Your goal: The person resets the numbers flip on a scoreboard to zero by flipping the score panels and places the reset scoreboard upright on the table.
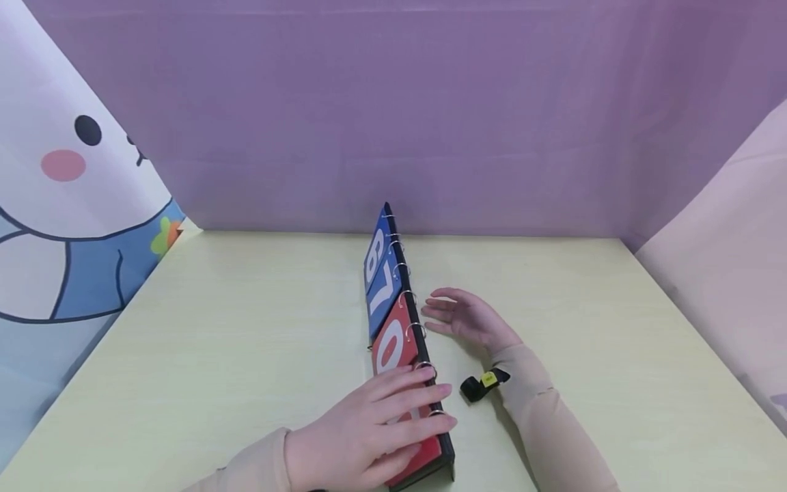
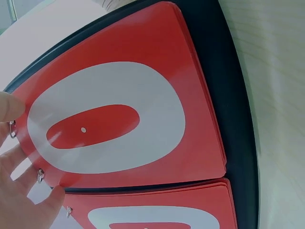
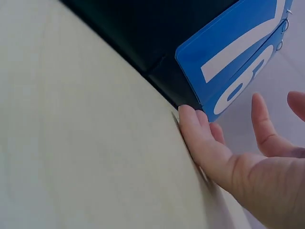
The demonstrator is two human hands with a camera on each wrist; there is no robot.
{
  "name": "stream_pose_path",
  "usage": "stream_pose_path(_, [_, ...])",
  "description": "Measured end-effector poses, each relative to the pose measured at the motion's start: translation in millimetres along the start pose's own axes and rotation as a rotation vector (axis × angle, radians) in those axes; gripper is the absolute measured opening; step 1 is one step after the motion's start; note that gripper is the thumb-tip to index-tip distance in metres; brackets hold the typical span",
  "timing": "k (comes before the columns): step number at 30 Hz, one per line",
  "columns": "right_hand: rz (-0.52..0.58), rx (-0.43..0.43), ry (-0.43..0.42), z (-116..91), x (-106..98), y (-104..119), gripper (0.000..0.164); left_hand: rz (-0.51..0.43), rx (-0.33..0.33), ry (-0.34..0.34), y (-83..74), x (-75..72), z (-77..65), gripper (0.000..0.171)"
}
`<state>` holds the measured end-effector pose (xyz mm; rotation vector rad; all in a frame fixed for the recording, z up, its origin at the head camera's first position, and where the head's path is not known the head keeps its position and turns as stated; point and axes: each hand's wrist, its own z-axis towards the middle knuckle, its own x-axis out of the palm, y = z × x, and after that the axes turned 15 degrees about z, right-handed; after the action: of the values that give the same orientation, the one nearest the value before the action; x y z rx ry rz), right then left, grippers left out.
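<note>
A long flip scoreboard stands like a tent on the table, with ringed number cards along its black top edge. Blue cards with white digits hang at the far end, red cards nearer. My left hand rests over the near end, its extended fingers across the top edge; in the left wrist view they lie at the rings beside a red card with a white 0. To the right of the scoreboard, my right hand holds nothing, fingers loosely extended. In the right wrist view its fingertips overlap the board's lower edge below the blue cards.
The pale wooden table extends around the scoreboard. A purple cloth backdrop rises behind its far edge, and a cartoon-printed cloth hangs at left. A black strap end with a yellow label sticks out at my right wrist.
</note>
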<state>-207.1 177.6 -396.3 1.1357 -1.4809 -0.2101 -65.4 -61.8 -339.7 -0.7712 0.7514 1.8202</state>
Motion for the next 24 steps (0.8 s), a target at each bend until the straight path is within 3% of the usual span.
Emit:
stream_pose_path(5, [0.053,-0.001,-0.006,1.2,-2.0,-5.9,0.03,0.003,0.005,0.004,1.2,1.1,-0.4,0.042])
stream_pose_path(12, [0.042,-0.015,0.021,2.5,-1.5,-9.2,0.026,0.013,0.017,-0.011,2.5,3.0,-0.8,0.042])
stream_pose_path(19, [0.052,-0.024,-0.024,3.6,-1.0,-9.6,0.027,0.002,0.007,0.006,2.7,2.7,-1.0,0.042])
stream_pose_path(24, [0.025,-0.029,0.024,3.6,-1.1,-10.8,0.033,0.003,0.01,0.0,3.2,3.4,-0.8,0.042])
